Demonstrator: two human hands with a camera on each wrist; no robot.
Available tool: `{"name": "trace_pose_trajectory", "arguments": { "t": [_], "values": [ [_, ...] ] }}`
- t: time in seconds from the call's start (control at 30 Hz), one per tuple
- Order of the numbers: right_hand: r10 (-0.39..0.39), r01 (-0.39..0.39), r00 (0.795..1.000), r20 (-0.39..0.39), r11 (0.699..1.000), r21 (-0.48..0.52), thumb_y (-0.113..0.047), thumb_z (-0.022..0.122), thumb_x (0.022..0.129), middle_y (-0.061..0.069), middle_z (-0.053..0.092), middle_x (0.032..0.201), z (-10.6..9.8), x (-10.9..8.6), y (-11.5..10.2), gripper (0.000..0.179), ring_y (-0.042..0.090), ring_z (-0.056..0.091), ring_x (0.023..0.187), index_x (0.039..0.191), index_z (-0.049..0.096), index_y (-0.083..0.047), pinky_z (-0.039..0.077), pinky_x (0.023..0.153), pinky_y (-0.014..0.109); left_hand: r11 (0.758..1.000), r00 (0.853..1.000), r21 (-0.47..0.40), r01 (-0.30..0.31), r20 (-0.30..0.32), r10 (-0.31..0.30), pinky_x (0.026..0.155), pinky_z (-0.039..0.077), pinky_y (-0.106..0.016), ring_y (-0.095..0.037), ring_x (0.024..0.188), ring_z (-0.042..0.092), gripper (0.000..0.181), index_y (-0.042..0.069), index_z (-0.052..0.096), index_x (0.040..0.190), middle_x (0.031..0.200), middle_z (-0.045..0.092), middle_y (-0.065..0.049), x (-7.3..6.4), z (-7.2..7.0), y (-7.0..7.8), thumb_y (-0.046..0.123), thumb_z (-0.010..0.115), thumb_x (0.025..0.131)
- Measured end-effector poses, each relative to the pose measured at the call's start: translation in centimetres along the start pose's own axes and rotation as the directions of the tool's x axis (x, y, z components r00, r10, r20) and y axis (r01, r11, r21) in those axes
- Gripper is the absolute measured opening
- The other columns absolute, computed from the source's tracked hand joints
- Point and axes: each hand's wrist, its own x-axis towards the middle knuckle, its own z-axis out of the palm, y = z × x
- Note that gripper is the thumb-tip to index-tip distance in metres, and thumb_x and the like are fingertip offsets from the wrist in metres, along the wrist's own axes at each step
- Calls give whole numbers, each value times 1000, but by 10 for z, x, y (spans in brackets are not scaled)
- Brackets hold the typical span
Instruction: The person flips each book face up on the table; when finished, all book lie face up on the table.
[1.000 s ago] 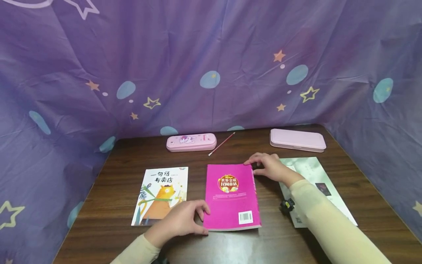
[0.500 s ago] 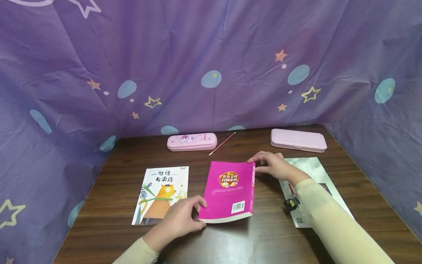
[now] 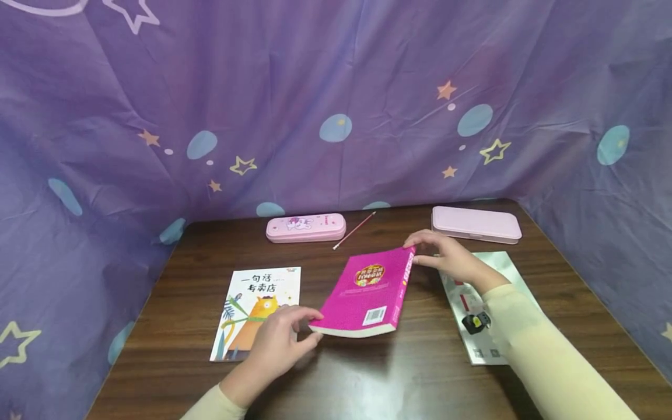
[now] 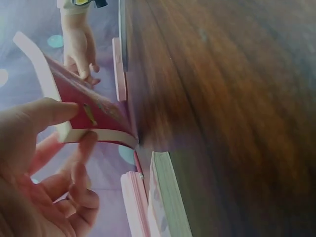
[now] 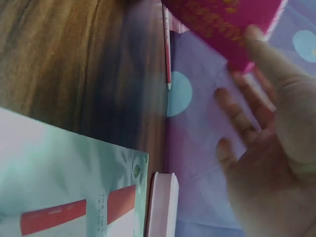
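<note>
Pinching one magenta book [image 3: 359, 297], apparently airborne, are two hands [image 3: 279, 341] [image 3: 450, 258].

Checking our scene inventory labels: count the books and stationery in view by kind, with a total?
Books: 3 (magenta book, white book, pale green book)
Pencil cases: 2 (rabbit-print case, plain pink case)
Pencils: 1 (red pencil)
Total: 6

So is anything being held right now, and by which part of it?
Yes, the magenta paperback book: the left hand pinches its near left corner, and the right hand grips its far right corner, by the spine.
</note>
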Motion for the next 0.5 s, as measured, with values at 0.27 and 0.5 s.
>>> {"name": "trace_pose_trajectory", "arguments": {
  "t": [0.27,0.5],
  "values": [
    [31,-23,999,-39,979,202,-6,72,95,10,70,130,-1,-2,-3,27,3,62,116,121,70,-13,46,103,21,985,978,-102,-142,-171,123,56,40,-17,-12,66,59,28,24,80,101,103,70,12,0,-3,-5,19,90,76],
    [97,-70,990,-100,966,247,-6,73,94,-5,71,109,-5,1,-11,24,13,64,85,117,69,-10,53,74,24,955,953,-207,-215,-256,159,44,35,-11,-8,55,51,25,19,78,101,97,73,5,3,-5,-6,9,85,79]
  ]
}}
